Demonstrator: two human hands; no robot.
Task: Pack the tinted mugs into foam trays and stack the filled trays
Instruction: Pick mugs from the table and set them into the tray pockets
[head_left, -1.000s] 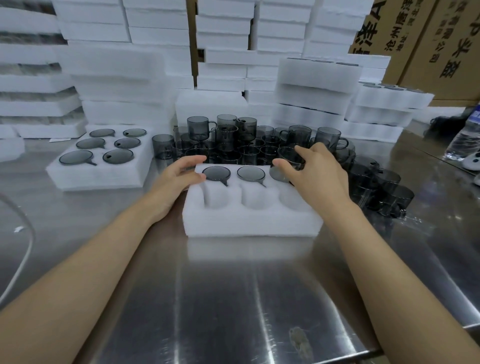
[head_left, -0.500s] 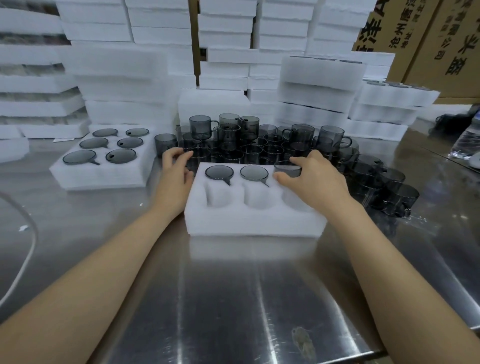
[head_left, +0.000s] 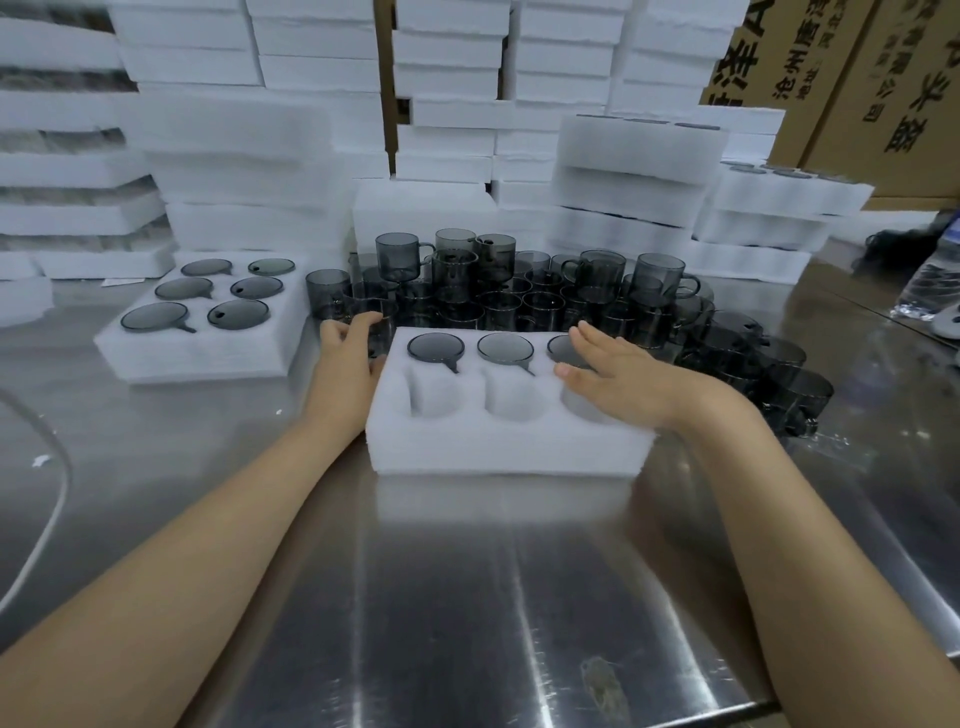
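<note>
While three tinted mugs (head_left: 505, 347) sit sunk in the far row of the foam tray (head_left: 509, 441) before us, its near row of three pockets stands empty, so we judge the tray half packed. Our right hand (head_left: 618, 376) lies flat, fingers straight, over the far-right mug and partly hides it. Our left hand (head_left: 345, 358), at the tray's far-left corner, curls its fingers round a loose mug (head_left: 376, 325). Just beyond the tray crowds the heap of unpacked mugs (head_left: 519, 296), some standing on others. Left of the tray sits a filled tray (head_left: 208, 358) holding six mugs. Beyond the heap rise stacks of white foam (head_left: 249, 156), and the steel table (head_left: 467, 597) carries it all. The risk from here, as we read it, lies in that heap: lifting a mug from its edge could knock a neighbour or topple one perched above, and a fall onto steel may chip it. A handle that misses its pocket's slot would leave the mug proud and unsettle the next tray stacked on top.
</note>
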